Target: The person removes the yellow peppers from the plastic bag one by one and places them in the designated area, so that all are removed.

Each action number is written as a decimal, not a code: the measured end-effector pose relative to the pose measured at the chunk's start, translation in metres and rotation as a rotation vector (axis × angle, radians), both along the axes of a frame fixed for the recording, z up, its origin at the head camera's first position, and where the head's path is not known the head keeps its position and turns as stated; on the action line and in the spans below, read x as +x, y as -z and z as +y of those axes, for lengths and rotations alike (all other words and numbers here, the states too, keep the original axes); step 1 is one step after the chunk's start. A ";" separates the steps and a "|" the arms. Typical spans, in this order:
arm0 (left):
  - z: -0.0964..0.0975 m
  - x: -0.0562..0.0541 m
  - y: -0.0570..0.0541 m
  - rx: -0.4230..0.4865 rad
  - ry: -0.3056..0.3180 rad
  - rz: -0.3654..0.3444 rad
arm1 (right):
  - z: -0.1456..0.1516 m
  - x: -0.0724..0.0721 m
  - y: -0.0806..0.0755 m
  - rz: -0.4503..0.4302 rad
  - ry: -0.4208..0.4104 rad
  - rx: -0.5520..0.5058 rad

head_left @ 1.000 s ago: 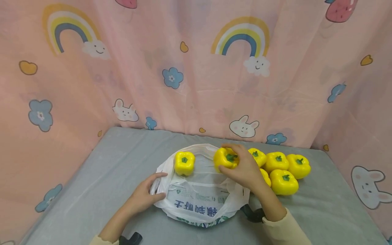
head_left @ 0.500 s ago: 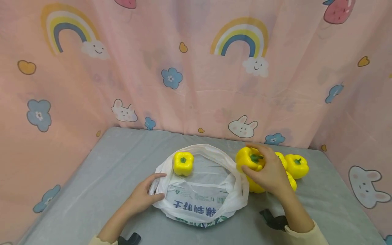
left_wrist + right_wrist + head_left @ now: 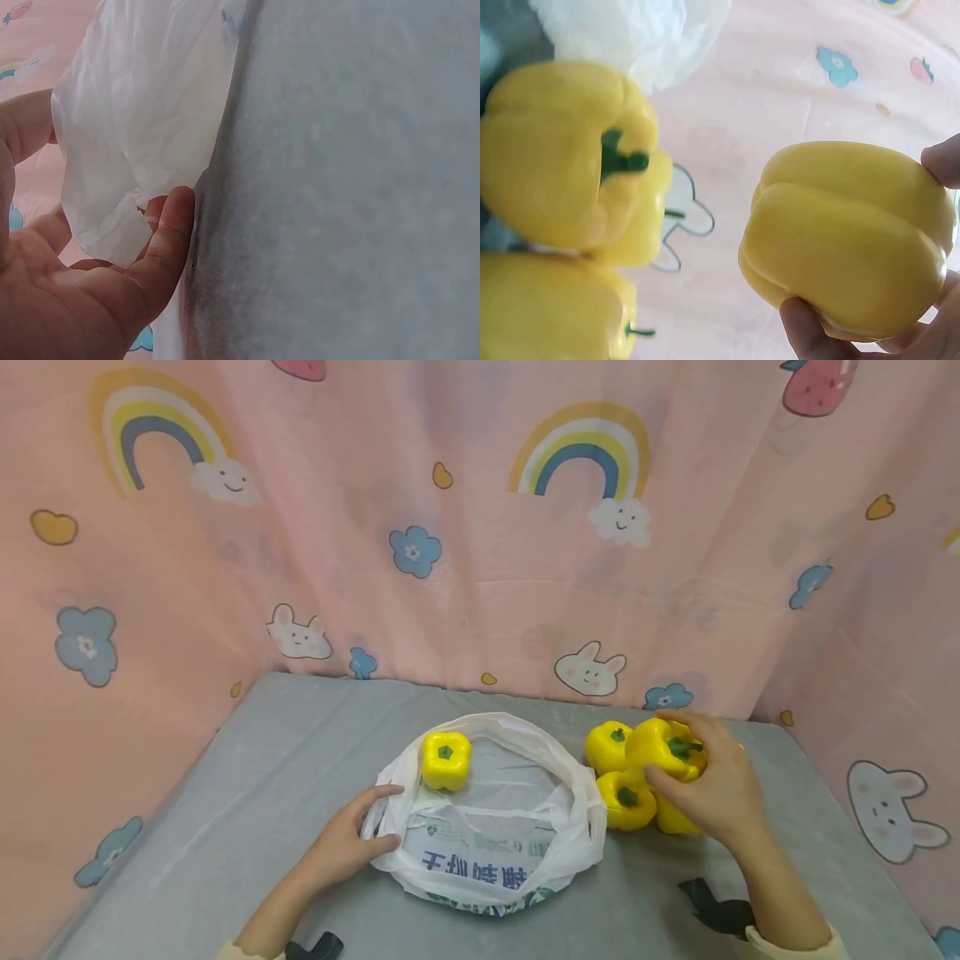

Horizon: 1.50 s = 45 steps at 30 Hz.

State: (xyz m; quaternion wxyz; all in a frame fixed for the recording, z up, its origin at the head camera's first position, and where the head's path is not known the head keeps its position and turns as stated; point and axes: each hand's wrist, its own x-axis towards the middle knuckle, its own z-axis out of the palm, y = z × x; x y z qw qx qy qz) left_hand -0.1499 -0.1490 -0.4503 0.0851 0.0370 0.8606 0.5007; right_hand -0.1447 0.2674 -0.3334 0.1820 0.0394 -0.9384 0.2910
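A white plastic bag [image 3: 495, 897] with blue printing lies with its mouth spread wide. My left hand [image 3: 341, 841] holds the bag's left rim; in the left wrist view, the white film [image 3: 142, 112] passes between its fingers. One yellow bell pepper [image 3: 446, 768] sits inside, at the bag's far left. To the right of the bag, my right hand [image 3: 723, 785] grips another yellow bell pepper [image 3: 651, 747] by its sides, over several more. The right wrist view shows the gripped pepper [image 3: 847, 240] between fingertips and thumb, apart from the others.
Loose yellow bell peppers [image 3: 626, 802] stand close against the bag's right side, some hidden behind my right hand. The grey cloth-covered table [image 3: 300, 752] ends at a pink patterned curtain [image 3: 480, 627] at the back and sides. Black camera mounts [image 3: 723, 914] sit at my wrists.
My right hand has carried its pepper rightward from over the bag's right rim to over the loose peppers. My left hand stays at the bag's left rim.
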 end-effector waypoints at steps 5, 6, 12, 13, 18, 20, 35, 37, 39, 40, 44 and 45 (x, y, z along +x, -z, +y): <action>0.000 0.000 0.000 -0.001 -0.005 0.003 | 0.015 0.004 -0.001 -0.015 0.016 0.010; 0.000 0.001 0.000 -0.002 -0.005 0.004 | 0.018 0.005 -0.001 -0.016 0.017 0.008; 0.000 0.001 -0.001 -0.004 -0.007 0.001 | 0.040 0.009 -0.002 -0.022 0.032 0.028; 0.000 0.001 -0.001 -0.003 -0.007 0.000 | 0.043 0.010 -0.002 -0.020 0.037 0.036; 0.000 0.001 -0.002 0.007 -0.004 0.000 | 0.058 0.012 -0.002 -0.017 0.059 0.065; 0.001 0.000 -0.002 0.005 -0.005 -0.004 | 0.064 0.014 -0.001 -0.015 0.058 0.073; 0.001 0.001 -0.001 0.017 -0.003 -0.002 | 0.109 0.013 0.024 -0.158 0.080 0.161; 0.001 0.001 -0.001 0.013 -0.003 0.004 | 0.114 0.012 0.029 -0.179 0.081 0.167; 0.001 0.001 -0.001 0.006 -0.004 0.007 | 0.118 0.010 0.034 -0.206 0.085 0.177; 0.001 0.001 -0.001 0.004 -0.004 0.008 | 0.119 0.010 0.036 -0.221 0.085 0.180; 0.001 0.000 -0.001 0.001 -0.007 -0.004 | 0.126 0.008 0.045 -0.261 0.083 0.185; 0.001 0.000 -0.001 -0.002 -0.007 -0.005 | 0.128 0.008 0.047 -0.268 0.081 0.186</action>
